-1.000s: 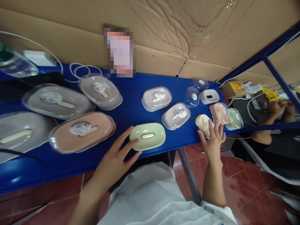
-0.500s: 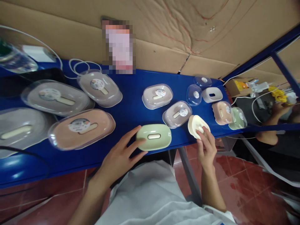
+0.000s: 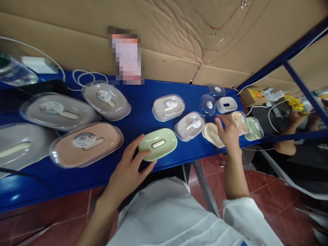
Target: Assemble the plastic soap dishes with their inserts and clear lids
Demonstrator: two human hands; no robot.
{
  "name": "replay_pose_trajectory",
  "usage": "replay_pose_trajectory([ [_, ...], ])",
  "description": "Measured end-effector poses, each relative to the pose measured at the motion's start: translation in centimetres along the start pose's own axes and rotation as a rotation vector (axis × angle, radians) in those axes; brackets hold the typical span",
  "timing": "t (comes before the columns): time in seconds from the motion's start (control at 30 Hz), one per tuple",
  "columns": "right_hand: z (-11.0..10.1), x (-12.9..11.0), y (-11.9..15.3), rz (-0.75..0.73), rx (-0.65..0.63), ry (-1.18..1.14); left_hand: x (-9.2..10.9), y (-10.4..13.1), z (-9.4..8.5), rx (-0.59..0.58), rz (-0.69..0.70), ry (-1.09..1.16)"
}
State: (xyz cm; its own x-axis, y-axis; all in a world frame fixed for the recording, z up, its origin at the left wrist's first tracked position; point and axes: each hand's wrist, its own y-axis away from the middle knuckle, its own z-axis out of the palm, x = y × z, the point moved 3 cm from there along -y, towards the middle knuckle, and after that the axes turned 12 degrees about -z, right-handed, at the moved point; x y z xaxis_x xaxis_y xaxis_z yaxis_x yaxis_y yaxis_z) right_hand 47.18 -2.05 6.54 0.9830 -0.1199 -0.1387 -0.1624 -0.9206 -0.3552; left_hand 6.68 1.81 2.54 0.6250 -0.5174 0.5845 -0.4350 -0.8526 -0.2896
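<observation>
My left hand (image 3: pixel 133 160) grips the left end of a light green oval dish (image 3: pixel 167 139), with a finger on its inside and the thumb at its near rim. A cream-coloured pill-shaped piece sits in the slot at the dish's middle. My right hand (image 3: pixel 230 132) is raised above the table with thumb and fingers apart, between a cream oval tray (image 3: pixel 213 134) and a peach dish under a clear cover (image 3: pixel 240 121). The hand partly hides the peach dish. Two lilac-grey dishes with clear covers and round stickers (image 3: pixel 190 125) are near the green dish.
Several larger grey covered dishes (image 3: pixel 57 111) and a peach one (image 3: pixel 85 141) fill the left of the blue table (image 3: pixel 139 107). Clear covers (image 3: pixel 207 106), a grey dish with an open slot (image 3: pixel 226 104) and a green covered dish (image 3: pixel 254 128) are at right. Another person's arm (image 3: pixel 285 147) shows beyond.
My right hand has left the cream tray and moved up and right towards the peach dish. The green dish in my left hand has tilted and shifted slightly left.
</observation>
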Motion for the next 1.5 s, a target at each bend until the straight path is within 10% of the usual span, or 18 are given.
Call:
replay_pose_trajectory([
  [0.17,3.1,-1.5,-8.5,0.179,-0.27,0.232,-0.7,0.0,0.4,-0.034,-0.061,0.061],
  [0.3,2.9,-1.5,-10.1,0.116,-0.18,0.04,-1.3,-0.2,0.2,-0.066,-0.136,0.137],
  [0.53,-3.3,-6.6,-0.5,-0.382,0.294,-0.285,-2.6,0.1,-0.1,-0.193,-0.343,0.37],
  [0.67,-1.3,-12.8,5.7,-0.883,0.069,-0.507,-3.1,0.4,0.1,-0.216,-0.334,0.446],
  [0.93,1.3,-15.1,4.6,-0.8,-0.258,-0.584,-2.3,0.1,-0.1,-0.238,-0.266,0.304],
  [1.5,0.6,-17.6,4.3,-0.883,-0.269,-0.298,-1.2,0.0,0.5,-0.154,-0.221,0.181],
])
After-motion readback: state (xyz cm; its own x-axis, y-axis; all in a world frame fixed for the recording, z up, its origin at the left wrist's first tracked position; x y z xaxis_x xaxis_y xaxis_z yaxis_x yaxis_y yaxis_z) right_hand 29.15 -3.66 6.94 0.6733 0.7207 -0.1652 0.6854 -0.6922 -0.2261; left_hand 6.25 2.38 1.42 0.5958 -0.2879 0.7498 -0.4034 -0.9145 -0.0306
